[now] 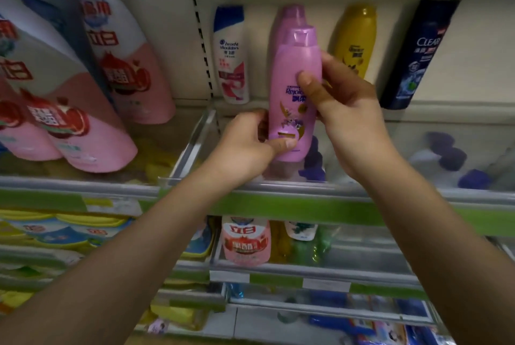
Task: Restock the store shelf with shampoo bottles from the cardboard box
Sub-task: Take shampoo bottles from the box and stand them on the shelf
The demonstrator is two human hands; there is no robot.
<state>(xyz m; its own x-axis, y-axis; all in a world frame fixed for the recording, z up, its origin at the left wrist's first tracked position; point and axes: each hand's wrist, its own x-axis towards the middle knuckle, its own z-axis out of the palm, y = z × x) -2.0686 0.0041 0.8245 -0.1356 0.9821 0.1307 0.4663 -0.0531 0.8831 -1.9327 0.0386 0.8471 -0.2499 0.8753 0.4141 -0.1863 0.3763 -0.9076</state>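
Fingers (287, 144) of the left hand (245, 149) are curling round the base of a pink shampoo bottle (295, 93); the right hand (348, 110) is gripping its upper side, thumb across the label. Bottle is being held upright just above the shelf (306, 191) front. Behind, a matching pink bottle (289, 17) is standing. Likely placing step; next, lowering it squarely in front.

Your right hand (345, 110) covers part of the Rejoice label on the pink shampoo bottle (295, 93), which hides most of the matching bottle (291, 15) behind; lower-shelf packs are blurred.
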